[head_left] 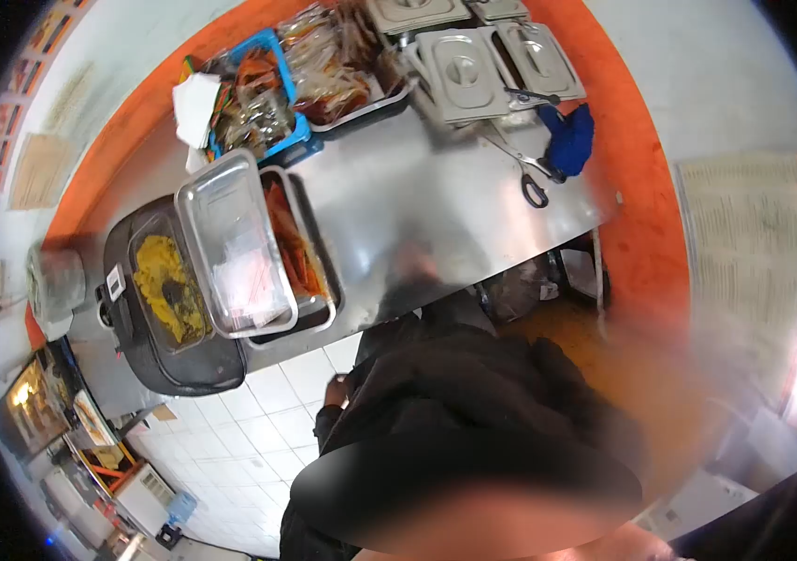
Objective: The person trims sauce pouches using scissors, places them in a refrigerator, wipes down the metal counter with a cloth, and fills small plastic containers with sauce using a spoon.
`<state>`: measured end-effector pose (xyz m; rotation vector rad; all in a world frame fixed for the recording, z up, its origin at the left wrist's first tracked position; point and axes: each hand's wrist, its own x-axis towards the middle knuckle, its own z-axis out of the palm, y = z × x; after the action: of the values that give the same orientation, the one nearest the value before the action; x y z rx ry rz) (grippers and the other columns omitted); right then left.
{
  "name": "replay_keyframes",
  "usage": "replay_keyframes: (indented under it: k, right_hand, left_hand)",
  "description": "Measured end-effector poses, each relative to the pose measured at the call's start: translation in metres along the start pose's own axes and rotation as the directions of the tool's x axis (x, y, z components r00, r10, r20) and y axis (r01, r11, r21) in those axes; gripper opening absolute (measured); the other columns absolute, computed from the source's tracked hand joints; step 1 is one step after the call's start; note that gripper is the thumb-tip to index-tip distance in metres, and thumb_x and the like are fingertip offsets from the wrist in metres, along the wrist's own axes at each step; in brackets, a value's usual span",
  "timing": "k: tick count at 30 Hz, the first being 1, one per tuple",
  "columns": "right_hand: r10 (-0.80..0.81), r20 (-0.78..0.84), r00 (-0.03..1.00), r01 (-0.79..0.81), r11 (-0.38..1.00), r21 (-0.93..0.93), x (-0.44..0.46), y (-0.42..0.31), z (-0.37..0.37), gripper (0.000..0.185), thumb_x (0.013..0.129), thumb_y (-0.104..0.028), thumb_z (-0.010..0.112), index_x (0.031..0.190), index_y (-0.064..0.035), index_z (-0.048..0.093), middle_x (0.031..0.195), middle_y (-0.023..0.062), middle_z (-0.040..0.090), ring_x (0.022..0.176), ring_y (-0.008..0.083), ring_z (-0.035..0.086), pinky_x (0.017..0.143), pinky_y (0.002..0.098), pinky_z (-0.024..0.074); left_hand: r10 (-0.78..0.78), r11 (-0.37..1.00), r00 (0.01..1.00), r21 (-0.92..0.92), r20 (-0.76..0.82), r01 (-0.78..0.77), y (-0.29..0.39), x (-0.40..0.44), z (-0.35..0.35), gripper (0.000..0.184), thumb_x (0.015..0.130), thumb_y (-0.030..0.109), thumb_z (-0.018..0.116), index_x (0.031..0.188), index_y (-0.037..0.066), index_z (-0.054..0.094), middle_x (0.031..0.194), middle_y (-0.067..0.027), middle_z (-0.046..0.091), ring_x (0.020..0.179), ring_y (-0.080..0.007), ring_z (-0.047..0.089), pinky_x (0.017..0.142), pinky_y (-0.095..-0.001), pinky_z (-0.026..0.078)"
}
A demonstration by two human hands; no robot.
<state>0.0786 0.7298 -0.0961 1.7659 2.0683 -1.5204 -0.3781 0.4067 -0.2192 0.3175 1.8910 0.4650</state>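
My left hand hangs low at my side, below the table's front edge and partly against my dark clothing; its fingers are too small and shaded to make out. My right hand is out of view. Nearest the left hand is a metal tray with clear plastic bags in it. This tray rests partly over a second metal tray holding reddish-brown food. To their left, a container of yellow food sits on a black bag.
A steel table spans the front. At its back are a blue crate with packets, a tray of bagged food and several lidded steel pans. Scissors and a blue cloth lie at the right.
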Motion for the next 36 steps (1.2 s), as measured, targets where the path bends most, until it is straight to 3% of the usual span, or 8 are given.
replay_keyframes:
  k: [5, 8, 10, 13, 18, 21, 26, 36]
  right_hand:
    - [0.406, 0.177, 0.896, -0.352, 0.895, -0.273, 0.075, -0.047, 0.015, 0.071, 0.090, -0.064, 0.034, 0.089, -0.0005, 0.066, 0.089, 0.0143, 0.065, 0.080, 0.0200, 0.060, 0.071, 0.0379, 0.0466]
    - [0.251, 0.126, 0.960, -0.039, 0.564, -0.825, 0.053, -0.168, -0.031, 0.059, 0.091, -0.054, 0.046, 0.086, 0.0015, 0.065, 0.084, 0.0125, 0.066, 0.079, 0.0192, 0.064, 0.071, 0.0359, 0.0502]
    - [0.233, 0.673, 0.702, -0.084, 0.966, -0.246, 0.061, -0.204, -0.050, 0.031, 0.092, -0.026, 0.055, 0.105, 0.0019, 0.062, 0.096, 0.0131, 0.067, 0.076, 0.0207, 0.067, 0.064, 0.0331, 0.0516]
    - [-0.400, 0.390, 0.830, 0.348, 0.916, 0.199, 0.051, -0.317, -0.038, 0.024, 0.090, -0.011, 0.056, 0.111, 0.0004, 0.058, 0.084, 0.0081, 0.064, 0.066, 0.0127, 0.062, 0.060, 0.0267, 0.0495]
    - [-0.385, 0.232, 0.893, 0.284, 0.884, 0.372, 0.087, -0.426, 0.054, 0.024, 0.088, -0.014, 0.059, 0.106, 0.0023, 0.057, 0.079, 0.0085, 0.063, 0.064, 0.0139, 0.061, 0.056, 0.0274, 0.0487]
    - [-0.595, 0.094, 0.799, 0.595, 0.803, 0.032, 0.107, -0.431, 0.112, 0.021, 0.089, -0.013, 0.060, 0.102, 0.0022, 0.054, 0.074, 0.0077, 0.060, 0.057, 0.0134, 0.059, 0.051, 0.0264, 0.0486]
    - [-0.505, 0.083, 0.859, 0.458, 0.831, 0.316, 0.094, -0.441, 0.115, 0.020, 0.088, -0.010, 0.061, 0.097, 0.0028, 0.048, 0.078, 0.0080, 0.061, 0.062, 0.0129, 0.061, 0.049, 0.0264, 0.0489]
    - [-0.392, -0.169, 0.904, 0.424, 0.770, 0.477, 0.052, -0.356, -0.009, 0.021, 0.088, -0.006, 0.059, 0.105, 0.0023, 0.051, 0.096, 0.0078, 0.062, 0.069, 0.0086, 0.059, 0.055, 0.0217, 0.0460]
  left_hand:
    - [-0.040, 0.969, 0.993, -0.236, 0.110, 0.065, 0.100, -0.039, -0.072, 0.034, 0.094, 0.032, 0.048, 0.119, 0.008, 0.049, 0.093, -0.0117, 0.067, 0.077, -0.0217, 0.067, 0.056, -0.0335, 0.052]
    - [0.047, 0.978, 0.976, -0.210, 0.214, -0.001, 0.154, -0.081, -0.129, 0.031, 0.094, 0.029, 0.042, 0.111, 0.006, 0.054, 0.092, -0.0117, 0.067, 0.078, -0.0232, 0.068, 0.058, -0.0320, 0.052]
    - [0.037, 0.996, 0.982, -0.092, 0.186, -0.020, 0.192, -0.111, -0.163, 0.036, 0.096, 0.035, 0.039, 0.107, 0.005, 0.055, 0.089, -0.0100, 0.067, 0.075, -0.0195, 0.067, 0.056, -0.0285, 0.050]
    - [0.335, 0.938, 0.921, -0.018, -0.196, -0.345, 0.248, -0.148, -0.189, 0.040, 0.095, 0.039, 0.042, 0.098, 0.002, 0.057, 0.079, -0.0080, 0.065, 0.069, -0.0163, 0.065, 0.055, -0.0293, 0.048]
    - [0.318, 0.889, 0.658, 0.457, -0.683, 0.045, 0.284, -0.128, -0.190, 0.038, 0.093, 0.038, 0.047, 0.100, 0.002, 0.057, 0.080, -0.0135, 0.066, 0.078, -0.0316, 0.065, 0.063, -0.0433, 0.049]
    - [0.272, 0.962, 0.614, 0.227, -0.741, -0.152, 0.276, -0.111, -0.179, 0.040, 0.092, 0.039, 0.049, 0.107, 0.002, 0.056, 0.081, -0.0157, 0.066, 0.082, -0.0387, 0.063, 0.067, -0.0486, 0.047]
    - [0.300, 0.833, 0.614, -0.113, -0.730, -0.541, 0.269, -0.097, -0.174, 0.037, 0.089, 0.027, 0.062, 0.107, -0.002, 0.049, 0.079, -0.0070, 0.055, 0.063, -0.0118, 0.051, 0.058, -0.0271, 0.042]
    - [0.730, 0.670, 0.634, 0.084, -0.255, -0.738, 0.342, -0.182, -0.135, 0.020, 0.090, 0.018, 0.058, 0.101, 0.002, 0.052, 0.082, -0.0095, 0.061, 0.071, -0.0187, 0.059, 0.064, -0.0291, 0.045]
